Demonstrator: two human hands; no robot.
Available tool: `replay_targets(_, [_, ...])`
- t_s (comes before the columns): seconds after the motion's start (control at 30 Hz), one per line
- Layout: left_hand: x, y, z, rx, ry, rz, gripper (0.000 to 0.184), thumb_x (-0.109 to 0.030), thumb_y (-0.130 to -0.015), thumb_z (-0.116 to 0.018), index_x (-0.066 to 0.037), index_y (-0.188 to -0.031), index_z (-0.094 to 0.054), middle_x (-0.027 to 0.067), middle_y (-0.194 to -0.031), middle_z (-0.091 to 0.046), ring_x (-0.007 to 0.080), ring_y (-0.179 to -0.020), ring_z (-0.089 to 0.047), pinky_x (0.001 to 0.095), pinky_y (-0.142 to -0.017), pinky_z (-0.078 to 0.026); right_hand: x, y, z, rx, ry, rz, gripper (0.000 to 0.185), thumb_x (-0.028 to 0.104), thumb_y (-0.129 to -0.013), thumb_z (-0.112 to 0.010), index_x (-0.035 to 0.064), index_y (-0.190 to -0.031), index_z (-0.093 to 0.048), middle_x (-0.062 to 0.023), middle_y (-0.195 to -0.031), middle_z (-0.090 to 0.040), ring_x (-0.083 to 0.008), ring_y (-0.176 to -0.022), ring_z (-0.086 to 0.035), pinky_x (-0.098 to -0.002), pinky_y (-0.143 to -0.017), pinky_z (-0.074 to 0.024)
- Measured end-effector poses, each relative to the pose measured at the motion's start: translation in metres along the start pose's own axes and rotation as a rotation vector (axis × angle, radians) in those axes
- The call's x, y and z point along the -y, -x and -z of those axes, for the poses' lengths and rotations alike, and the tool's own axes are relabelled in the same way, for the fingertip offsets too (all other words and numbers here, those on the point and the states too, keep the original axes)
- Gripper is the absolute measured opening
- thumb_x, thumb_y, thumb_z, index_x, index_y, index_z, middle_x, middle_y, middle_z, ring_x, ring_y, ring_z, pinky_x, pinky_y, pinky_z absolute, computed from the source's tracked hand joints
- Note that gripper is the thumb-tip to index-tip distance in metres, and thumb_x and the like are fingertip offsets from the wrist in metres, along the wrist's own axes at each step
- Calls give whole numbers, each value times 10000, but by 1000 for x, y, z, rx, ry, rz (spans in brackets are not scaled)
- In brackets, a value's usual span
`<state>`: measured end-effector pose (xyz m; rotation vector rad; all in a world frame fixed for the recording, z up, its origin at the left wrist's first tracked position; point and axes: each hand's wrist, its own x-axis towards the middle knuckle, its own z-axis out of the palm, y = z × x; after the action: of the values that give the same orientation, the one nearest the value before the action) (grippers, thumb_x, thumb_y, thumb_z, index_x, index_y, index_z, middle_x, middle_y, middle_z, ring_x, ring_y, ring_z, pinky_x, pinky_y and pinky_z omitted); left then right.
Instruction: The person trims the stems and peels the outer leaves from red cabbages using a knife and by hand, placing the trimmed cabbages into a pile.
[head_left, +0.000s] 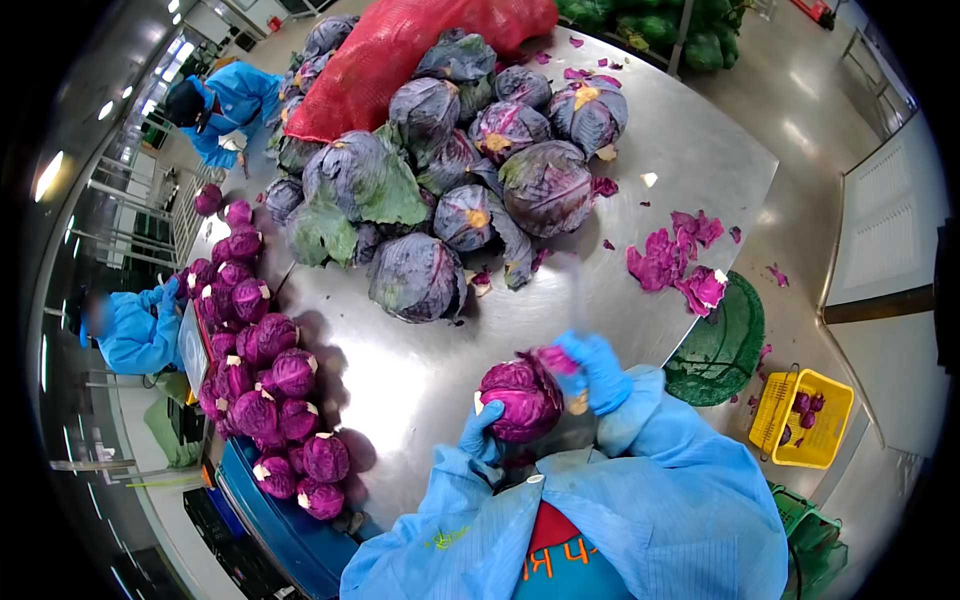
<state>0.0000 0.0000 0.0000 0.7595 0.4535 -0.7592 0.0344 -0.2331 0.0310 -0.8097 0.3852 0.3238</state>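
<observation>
My left hand [482, 432] cups a peeled red cabbage [520, 402] from its lower left side, near my chest and over the steel table [400, 400]. On the cabbage's upper right, my right hand [598, 372] has closed fingers at a purple outer leaf [553, 360], smeared by motion. A tan end [578, 403] sticks out below the right hand and a faint pale streak rises above it, perhaps a knife, too blurred to be sure. Both hands wear blue gloves.
Untrimmed cabbages [420, 275] and a red mesh sack [390, 60] lie ahead. Peeled cabbages [255, 415] pile up at left. Loose leaves [660, 260] lie at right, near a green basket [715, 340] and yellow crate [835, 420]. Two co-workers in blue stand at left.
</observation>
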Motion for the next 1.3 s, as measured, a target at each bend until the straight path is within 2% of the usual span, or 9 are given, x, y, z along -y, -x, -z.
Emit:
replay_targets(0.1, [1, 5, 22, 49, 159, 66, 911, -404, -783, -746, -101, -1484, -249, 165, -1486, -350, 363, -1355, -369, 557, -1118, -319, 24, -1, 42, -81, -442, 85, 288, 353, -914, -637, 66, -938, -621, 3, -734, -584, -72, -490, -466, -222, -408, -346])
replay_targets(0.27, [11, -13, -1, 156, 388, -106, 935, -463, -764, -749, -113, -1479, -260, 157, -1473, -367, 362, -1350, -372, 555, -1130, -304, 58, 13, 99, -773, 505, 410, 335, 206, -868, -717, 69, -1165, -645, 22, -813, -580, -40, -647, -507, -183, -538, -405])
replay_targets(0.6, [-21, -32, -27, 67, -436, -342, 1032, -72, -579, -870, -33, -1442, -303, 141, -1342, -489, 270, -1213, -513, 415, -1046, -421, 47, 5, -17, 280, 1310, 293, 423, 230, -794, -780, 105, -1177, -650, -47, -1052, -629, -152, -1000, -558, -298, -858, -456])
replay_targets(0.73, [-9, -36, -19, 107, -354, -284, 951, -106, -619, -840, -15, -1417, -331, 140, -1341, -495, 279, -1206, -522, 419, -1043, -427, 32, 11, 22, 376, 675, 204, 289, 199, -805, -734, 43, -1036, -653, -69, -1031, -640, -162, -893, -580, -311, -822, -476])
replay_targets(0.9, [-5, -20, -17, 86, 74, -154, 821, -327, -746, -731, -72, -1420, -338, 170, -1395, -445, 378, -1238, -497, 486, -1054, -435, 48, 47, 83, -279, 414, 71, 149, 53, -815, -648, 32, -962, -652, -24, -930, -622, -109, -809, -572, -238, -712, -467])
replay_targets(0.97, [-8, -19, -16, 142, 423, -116, 796, -445, -803, -659, -103, -1439, -324, 171, -1437, -408, 397, -1268, -465, 485, -1059, -429, 43, 46, 123, -542, 1073, 609, 252, 32, -803, -657, 47, -1055, -652, -19, -868, -588, -116, -775, -556, -230, -691, -456])
replay_targets(1.03, [-18, -25, -19, 89, -239, -363, 741, -525, -848, -543, -160, -1451, -312, 141, -1458, -388, 373, -1300, -430, 549, -1068, -383, 52, 56, 109, -745, 1299, 761, 404, 27, -801, -661, 86, -1198, -618, -24, -842, -562, -130, -738, -541, -239, -679, -454])
replay_targets(1.07, [-26, -31, -20, 53, -577, -481, 719, -565, -871, -485, -188, -1456, -306, 126, -1468, -378, 361, -1316, -413, 581, -1073, -360, 43, 55, 118, -697, 1328, 741, 493, 35, -838, -645, 109, -1317, -554, -30, -920, -562, -131, -753, -533, -258, -668, -467])
replay_targets(1.3, [-76, -19, -15, 258, 490, -517, 721, -657, -876, -386, -219, -1447, -349, 96, -1501, -338, 351, -1366, -337, 618, -1086, -316, -76, 38, 22, 282, -15, -371, 428, 185, -940, -576, 81, -1351, -514, -113, -1219, -585, -187, -966, -608, -354, -827, -535])
